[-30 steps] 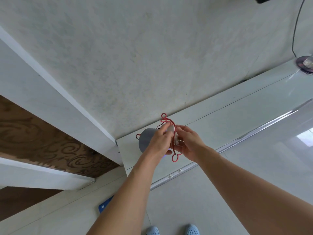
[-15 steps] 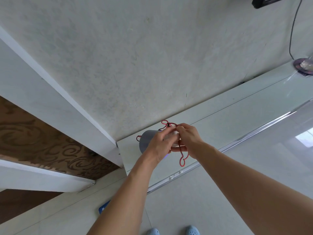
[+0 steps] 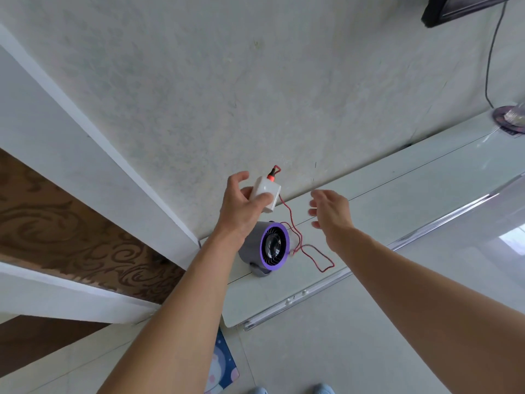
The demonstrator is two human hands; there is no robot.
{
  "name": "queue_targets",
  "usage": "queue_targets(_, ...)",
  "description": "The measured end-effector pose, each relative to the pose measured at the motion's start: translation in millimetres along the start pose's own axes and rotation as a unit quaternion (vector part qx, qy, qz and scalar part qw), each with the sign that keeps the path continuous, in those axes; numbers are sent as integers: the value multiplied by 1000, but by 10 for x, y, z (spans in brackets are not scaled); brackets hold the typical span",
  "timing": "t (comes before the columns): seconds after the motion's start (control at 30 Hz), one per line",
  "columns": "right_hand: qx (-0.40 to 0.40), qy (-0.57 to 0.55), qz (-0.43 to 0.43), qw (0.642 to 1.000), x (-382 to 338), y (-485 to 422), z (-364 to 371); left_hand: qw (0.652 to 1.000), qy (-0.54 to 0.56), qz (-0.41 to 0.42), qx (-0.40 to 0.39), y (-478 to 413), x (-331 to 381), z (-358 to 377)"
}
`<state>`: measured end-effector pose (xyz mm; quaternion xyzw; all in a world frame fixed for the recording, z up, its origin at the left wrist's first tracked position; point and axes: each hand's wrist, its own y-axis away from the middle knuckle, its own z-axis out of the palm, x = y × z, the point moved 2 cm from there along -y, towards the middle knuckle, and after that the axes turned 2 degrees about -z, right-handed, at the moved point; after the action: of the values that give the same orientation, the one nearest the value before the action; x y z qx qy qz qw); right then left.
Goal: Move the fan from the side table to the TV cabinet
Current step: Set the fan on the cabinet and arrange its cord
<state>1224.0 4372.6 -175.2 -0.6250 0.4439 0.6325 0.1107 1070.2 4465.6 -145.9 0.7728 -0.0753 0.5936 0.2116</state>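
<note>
A small grey fan [image 3: 265,248] with a purple front ring stands on the left end of the white TV cabinet [image 3: 397,194], facing right and toward me. Its red cable [image 3: 309,248] loops over the cabinet top and runs up to a white plug adapter [image 3: 267,191]. My left hand [image 3: 241,206] is closed around that adapter, held above the fan near the wall. My right hand [image 3: 331,213] hovers to the right of the fan with fingers spread, holding nothing.
A black TV corner [image 3: 454,8] and its dark cord [image 3: 490,61] hang at the upper right. A purple disc with a clear object [image 3: 510,119] sits on the cabinet's far right. A patterned door [image 3: 71,228] is at the left; a blue mat [image 3: 223,365] lies on the floor.
Both hands were bunched together over the fan with the red cable. Now they have parted: the left lifted the white adapter, the right let go and opened, and the fan's face shows.
</note>
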Motion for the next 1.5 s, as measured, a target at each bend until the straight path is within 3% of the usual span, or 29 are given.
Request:
queue_targets(0.17, -194, -70, 53, 977, -573, 68, 138, 995, -49, 81, -44, -41, 293, 105)
queue_targets(0.3, -161, -20, 12, 987, -801, 43, 154, 990, -38, 88, -103, -27, 420, 166)
queue_targets(0.43, -140, 20, 1, 990, -795, 5, 42, 992, 103, -23, -63, -94, 378, 175)
queue_targets(0.5, -162, 32, -14, 986, -761, 7, -31, 995, 71, -45, -62, -124, 320, 211)
queue_targets(0.67, -295, 94, -85, 947, -874, 7, -200, 982, -4, 0, -187, -151, 388, 451)
queue_targets(0.77, -324, 113, -115, 932, -1053, -20, -334, 984, -81, 35, -155, -196, 542, 585)
queue_targets(0.97, -189, 188, -175, 948, -1267, -220, -680, 983, -164, 45, -73, -375, 482, 455)
queue_targets(1.1, -131, 230, -195, 944, -1247, -339, -911, 976, -202, 42, -72, -441, 474, 300)
queue_targets(1.23, -28, 85, -135, 987, -1231, -447, -1147, 971, -231, 26, -62, -481, 354, 39)
queue_targets(1.4, 70, -34, -65, 995, -1208, -486, -1274, 962, -272, 23, -25, -596, 244, -257)
queue_targets(1.5, 82, -33, -35, 995, -1166, -462, -1177, 968, -250, 1, 22, -680, 262, -386)
